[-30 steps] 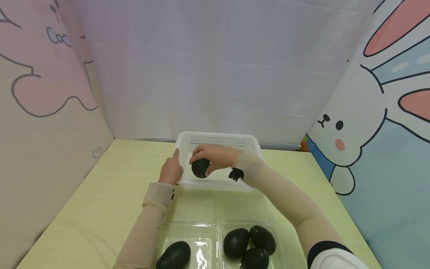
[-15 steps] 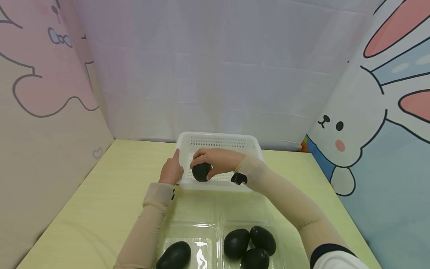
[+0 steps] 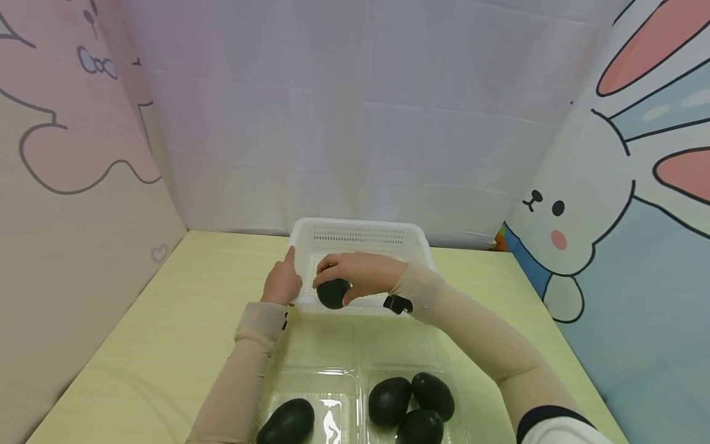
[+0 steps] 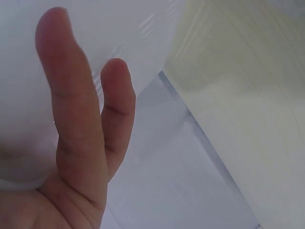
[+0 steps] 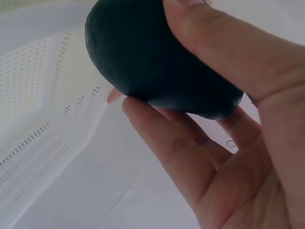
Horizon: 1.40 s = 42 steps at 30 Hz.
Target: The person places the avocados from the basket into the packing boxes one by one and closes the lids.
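Note:
A dark green avocado [image 3: 331,294] is gripped by my right hand [image 3: 360,272], thumb on one side and fingers on the other, over the front part of a white perforated basket [image 3: 357,226]. In the right wrist view this avocado [image 5: 152,52] lies between thumb and fingertips, with the basket wall [image 5: 35,157] at left. My left hand [image 3: 281,282] rests at the basket's left rim, its index finger pointing away. The left wrist view shows extended fingers [image 4: 78,112] of that hand beside the white wall; whether they press on it is unclear.
A clear plastic tray [image 3: 359,394] with compartments stands in front of the basket. One avocado [image 3: 287,422] lies in its left compartment, and several, including this avocado [image 3: 390,402], lie in the right one. White cloth [image 3: 355,123] hangs behind the yellow table [image 3: 183,320].
My right hand has moved slightly toward me, from the middle of the basket to its front edge, with the avocado held. The left hand stays in place.

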### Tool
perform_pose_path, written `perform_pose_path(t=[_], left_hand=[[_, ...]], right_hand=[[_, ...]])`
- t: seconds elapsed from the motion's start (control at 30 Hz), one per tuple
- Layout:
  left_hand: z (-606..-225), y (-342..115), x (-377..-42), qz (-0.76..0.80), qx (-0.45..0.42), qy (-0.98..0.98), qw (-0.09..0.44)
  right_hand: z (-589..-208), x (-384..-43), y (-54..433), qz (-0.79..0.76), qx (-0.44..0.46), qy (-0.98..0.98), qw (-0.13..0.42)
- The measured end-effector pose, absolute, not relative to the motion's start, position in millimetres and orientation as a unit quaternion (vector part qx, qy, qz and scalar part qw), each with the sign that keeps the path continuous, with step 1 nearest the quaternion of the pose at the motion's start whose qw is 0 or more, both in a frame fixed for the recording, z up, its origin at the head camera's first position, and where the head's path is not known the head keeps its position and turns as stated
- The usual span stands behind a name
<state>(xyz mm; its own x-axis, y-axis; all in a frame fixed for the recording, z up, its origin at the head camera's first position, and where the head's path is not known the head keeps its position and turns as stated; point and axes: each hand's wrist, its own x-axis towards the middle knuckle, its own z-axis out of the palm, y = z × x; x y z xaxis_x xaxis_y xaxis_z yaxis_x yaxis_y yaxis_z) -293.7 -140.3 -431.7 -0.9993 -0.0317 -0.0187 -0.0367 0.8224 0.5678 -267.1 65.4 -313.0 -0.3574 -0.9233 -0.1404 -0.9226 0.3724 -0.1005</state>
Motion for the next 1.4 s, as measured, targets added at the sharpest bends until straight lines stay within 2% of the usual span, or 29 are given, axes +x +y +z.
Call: perform_pose_path(t=[0.87,1.4], left_hand=[[-428,-136,-292,0.317,-0.025,0.948,0.007],[-427,-137,-288,0.331,-0.029,0.943,0.003]], right_hand=[[-307,-237,67,0.023,-0.593,0.803,0.051],[-305,-215,71,0.023,-0.617,0.785,0.055]])
